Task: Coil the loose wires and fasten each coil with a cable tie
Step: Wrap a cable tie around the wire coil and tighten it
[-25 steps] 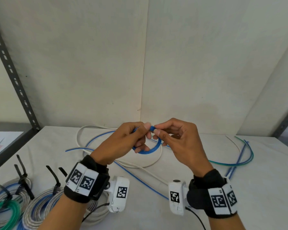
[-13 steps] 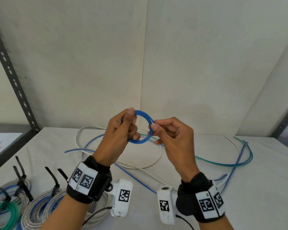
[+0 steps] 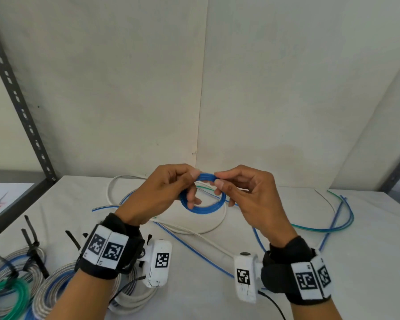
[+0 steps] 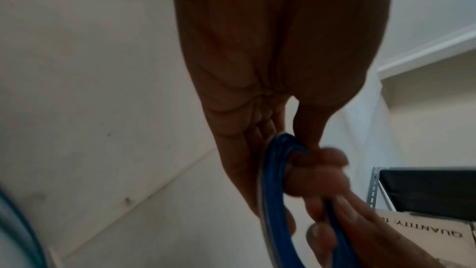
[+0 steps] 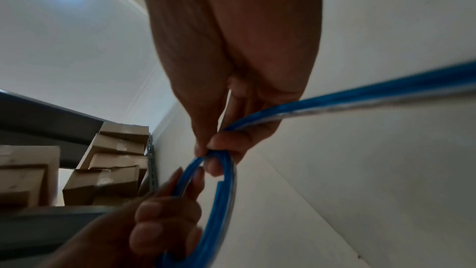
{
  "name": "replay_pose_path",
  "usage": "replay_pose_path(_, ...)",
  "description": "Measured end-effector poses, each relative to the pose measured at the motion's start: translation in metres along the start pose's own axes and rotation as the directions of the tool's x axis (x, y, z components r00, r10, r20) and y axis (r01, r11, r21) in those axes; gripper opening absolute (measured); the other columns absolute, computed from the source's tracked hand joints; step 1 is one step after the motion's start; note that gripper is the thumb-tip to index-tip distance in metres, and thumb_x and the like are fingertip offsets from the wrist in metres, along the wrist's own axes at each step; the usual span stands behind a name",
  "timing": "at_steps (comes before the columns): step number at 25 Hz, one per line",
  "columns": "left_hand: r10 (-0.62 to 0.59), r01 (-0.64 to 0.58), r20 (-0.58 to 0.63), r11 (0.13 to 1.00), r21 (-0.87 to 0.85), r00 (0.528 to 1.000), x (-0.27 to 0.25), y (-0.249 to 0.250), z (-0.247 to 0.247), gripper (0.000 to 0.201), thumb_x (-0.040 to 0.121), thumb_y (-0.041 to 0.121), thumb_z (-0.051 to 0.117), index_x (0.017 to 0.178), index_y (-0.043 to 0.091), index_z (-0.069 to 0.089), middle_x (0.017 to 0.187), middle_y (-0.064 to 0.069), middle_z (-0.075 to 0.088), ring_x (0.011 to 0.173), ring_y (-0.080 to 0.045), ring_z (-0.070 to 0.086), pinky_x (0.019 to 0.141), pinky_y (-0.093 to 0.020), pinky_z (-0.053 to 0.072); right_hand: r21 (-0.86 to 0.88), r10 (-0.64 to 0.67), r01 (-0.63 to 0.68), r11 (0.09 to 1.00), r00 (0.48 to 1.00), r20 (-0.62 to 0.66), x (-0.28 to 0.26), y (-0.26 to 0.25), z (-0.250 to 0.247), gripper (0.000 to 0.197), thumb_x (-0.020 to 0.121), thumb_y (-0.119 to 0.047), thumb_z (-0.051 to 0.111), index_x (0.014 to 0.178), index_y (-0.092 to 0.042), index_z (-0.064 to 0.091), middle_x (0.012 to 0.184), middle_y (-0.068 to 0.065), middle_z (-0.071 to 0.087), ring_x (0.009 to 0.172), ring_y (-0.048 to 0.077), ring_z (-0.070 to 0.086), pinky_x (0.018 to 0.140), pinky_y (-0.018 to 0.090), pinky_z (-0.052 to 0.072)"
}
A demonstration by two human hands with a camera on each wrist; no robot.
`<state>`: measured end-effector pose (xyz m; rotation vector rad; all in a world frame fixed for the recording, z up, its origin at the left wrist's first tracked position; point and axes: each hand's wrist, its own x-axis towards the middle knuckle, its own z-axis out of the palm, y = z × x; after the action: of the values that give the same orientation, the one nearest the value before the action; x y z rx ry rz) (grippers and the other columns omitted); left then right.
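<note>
Two hands pinch one small blue wire coil (image 3: 203, 199): left hand (image 3: 164, 192), right hand (image 3: 247, 197); coil now tilted flatter, lowered.

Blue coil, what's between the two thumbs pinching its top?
In the head view, only a short arc of the blue coil spans between the left hand and right hand; nothing else lies there.
</note>
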<state>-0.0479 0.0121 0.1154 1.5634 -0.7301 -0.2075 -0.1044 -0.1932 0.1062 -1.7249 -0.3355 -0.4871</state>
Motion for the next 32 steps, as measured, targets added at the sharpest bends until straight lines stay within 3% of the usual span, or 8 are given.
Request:
replay_pose_path(3, -0.032, 0.024, 0.072, 0.993, 0.114, 0.997, -0.005, 0.004, 0.0, 0.028, 0.097, 0.023, 0.056, 0.107, 0.001, 0.071, 0.078, -0.016, 0.074, 0.076, -0.027, 0.073, 0.074, -0.03, 0.059, -0.061, 0.017, -0.014, 0.998, 0.999, 0.04, 0.0, -0.002, -0.008, 0.009, 0.09, -0.011, 0.074, 0.098, -0.012, 0.076, 0.085, 0.003, 0.078, 0.078, 0.019, 0.074, 0.06, 0.028, 0.056)
replay_pose_path(10, 0.058, -0.052, -0.125, 0.997, 0.052, 0.99, 0.001, 0.001, 0.006, 0.026, 0.093, 0.021, 0.061, 0.102, -0.001, 0.072, 0.081, -0.018, 0.075, 0.073, -0.033, 0.074, 0.068, -0.031, 0.06, -0.039, -0.06, 0.053, 0.998, 0.977, -0.204, -0.001, 0.006, 0.017, 0.007, 0.091, -0.014, 0.074, 0.098, -0.011, 0.073, 0.085, 0.002, 0.077, 0.081, 0.018, 0.076, 0.064, 0.022, 0.056)
replay_pose_path(14, 0.074, -0.075, -0.184, 0.997, 0.004, 0.98, 0.002, -0.001, 0.006, 0.025, 0.096, 0.017, 0.059, 0.105, -0.002, 0.071, 0.085, -0.019, 0.075, 0.074, -0.035, 0.074, 0.069, -0.032, 0.061, 0.104, 0.061, -0.042, 0.994, 0.98, -0.191, -0.001, 0.001, 0.02, 0.012, 0.095, -0.015, 0.067, 0.105, -0.008, 0.07, 0.092, 0.003, 0.079, 0.085, 0.018, 0.077, 0.062, 0.028, 0.06)
replay_pose_path(17, 0.064, -0.075, -0.191, 0.996, -0.052, 0.979, 0.003, -0.002, 0.009, 0.03, 0.091, 0.024, 0.059, 0.104, -0.001, 0.07, 0.086, -0.019, 0.075, 0.075, -0.032, 0.075, 0.072, -0.032, 0.062, 0.226, 0.161, -0.117, 0.967, 0.968, -0.19, -0.002, -0.002, 0.019, 0.012, 0.098, -0.014, 0.063, 0.107, -0.007, 0.067, 0.095, 0.004, 0.079, 0.086, 0.02, 0.077, 0.064, 0.03, 0.059)
replay_pose_path(21, 0.059, -0.076, -0.19, 0.993, -0.087, 0.98, 0.004, -0.002, 0.01, 0.03, 0.091, 0.024, 0.06, 0.103, -0.001, 0.07, 0.087, -0.02, 0.075, 0.078, -0.033, 0.075, 0.075, -0.035, 0.063, 0.222, 0.138, -0.078, 0.972, 0.952, -0.272, -0.003, 0.001, 0.027, 0.011, 0.098, -0.015, 0.063, 0.105, -0.007, 0.068, 0.092, 0.004, 0.079, 0.083, 0.019, 0.077, 0.062, 0.029, 0.057)
replay_pose_path(27, 0.007, -0.061, -0.238, 0.974, -0.22, 0.971, 0.004, -0.001, 0.013, 0.03, 0.095, 0.026, 0.055, 0.102, 0.0, 0.068, 0.081, -0.013, 0.074, 0.071, -0.024, 0.073, 0.074, -0.032, 0.061, 0.173, 0.074, -0.045, 0.984, 0.983, -0.17, -0.001, -0.001, 0.021, 0.022, 0.096, -0.011, 0.065, 0.119, -0.012, 0.069, 0.095, 0.007, 0.077, 0.082, 0.02, 0.074, 0.058, 0.028, 0.057)
replay_pose_path(30, -0.159, 0.146, -0.012, 0.93, -0.337, 0.987, 0.003, 0.008, 0.016, 0.042, 0.097, 0.041, 0.048, 0.088, 0.002, 0.059, 0.059, -0.009, 0.051, 0.048, -0.019, 0.05, 0.073, -0.036, 0.06, 0.093, 0.021, -0.019, 0.995, 1.0, -0.016, 0.0, -0.002, 0.002, 0.021, 0.098, -0.008, 0.062, 0.117, -0.011, 0.071, 0.093, 0.008, 0.076, 0.075, 0.02, 0.071, 0.057, 0.026, 0.052)
replay_pose_path(32, -0.266, 0.279, 0.085, 0.928, -0.246, 0.96, 0.002, 0.01, 0.02, 0.05, 0.101, 0.05, 0.038, 0.079, 0.007, 0.053, 0.055, -0.002, 0.034, 0.044, -0.015, 0.033, 0.071, -0.035, 0.058, -0.026, -0.002, 0.005, 1.0, 0.992, 0.124, -0.001, -0.003, -0.005, 0.02, 0.098, -0.008, 0.063, 0.115, -0.012, 0.074, 0.091, 0.005, 0.076, 0.072, 0.021, 0.07, 0.059, 0.02, 0.049)
